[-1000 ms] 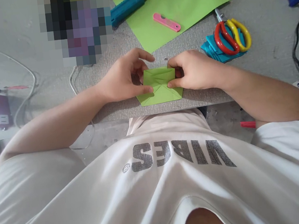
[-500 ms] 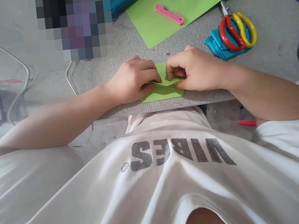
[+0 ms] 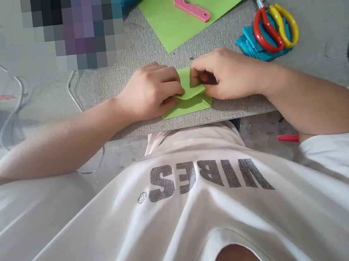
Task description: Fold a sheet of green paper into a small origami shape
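A small piece of folded green paper (image 3: 188, 106) lies on the table close to its front edge, with a raised flap across its middle. My left hand (image 3: 154, 90) is closed on the flap's left end, thumb below and fingers above. At the flap's right end, my right hand (image 3: 223, 74) pinches the paper between thumb and curled fingers. Part of the paper is hidden under both hands.
Beyond my hands lies a larger green sheet (image 3: 163, 28) with a pink folding cutter (image 3: 192, 9) on it. Scissors with red and yellow handles (image 3: 267, 31) rest on folded blue material (image 3: 248, 44). Cables (image 3: 75, 91) run along the left. The grey table (image 3: 149, 127) ends before my body.
The raised flap lies a little flatter toward the far side, and its right end has shifted slightly in my right fingers. The whole view has moved a little.
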`<action>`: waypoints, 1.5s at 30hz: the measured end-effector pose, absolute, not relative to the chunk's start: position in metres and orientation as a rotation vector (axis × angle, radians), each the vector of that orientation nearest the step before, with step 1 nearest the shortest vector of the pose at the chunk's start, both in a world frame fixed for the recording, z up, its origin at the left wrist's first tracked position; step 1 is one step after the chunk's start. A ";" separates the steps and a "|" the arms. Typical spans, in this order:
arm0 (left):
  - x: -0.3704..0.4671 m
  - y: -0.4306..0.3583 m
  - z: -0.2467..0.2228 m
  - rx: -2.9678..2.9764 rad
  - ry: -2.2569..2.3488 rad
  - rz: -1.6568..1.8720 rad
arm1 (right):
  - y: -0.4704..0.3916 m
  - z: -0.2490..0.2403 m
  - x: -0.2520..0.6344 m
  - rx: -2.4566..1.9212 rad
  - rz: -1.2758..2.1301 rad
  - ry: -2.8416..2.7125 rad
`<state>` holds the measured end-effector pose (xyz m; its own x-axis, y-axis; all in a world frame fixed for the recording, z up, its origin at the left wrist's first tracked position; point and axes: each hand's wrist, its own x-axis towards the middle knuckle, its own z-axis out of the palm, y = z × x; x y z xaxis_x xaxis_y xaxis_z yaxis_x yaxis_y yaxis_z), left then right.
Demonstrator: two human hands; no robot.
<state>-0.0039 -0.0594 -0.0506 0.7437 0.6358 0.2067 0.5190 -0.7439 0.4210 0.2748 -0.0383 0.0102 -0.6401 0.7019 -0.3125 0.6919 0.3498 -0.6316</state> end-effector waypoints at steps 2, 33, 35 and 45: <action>-0.004 -0.060 -0.050 2.668 0.891 0.461 | -0.040 0.010 0.274 -1.346 1.199 -2.536; -0.004 -0.057 -0.050 2.610 0.889 0.482 | -0.033 0.018 0.281 -1.392 1.061 -2.516; -0.006 -0.055 -0.052 2.650 0.870 0.519 | -0.032 0.020 0.282 -1.414 1.010 -2.541; -0.007 -0.054 -0.050 2.473 0.924 0.556 | -0.039 0.015 0.268 -1.356 0.897 -2.558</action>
<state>-0.0067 -0.0537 -0.0505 0.6958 0.6862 0.2123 0.5093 -0.6797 0.5279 0.2683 -0.0388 0.0151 -0.5948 0.7856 -0.1705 0.7202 0.4265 -0.5473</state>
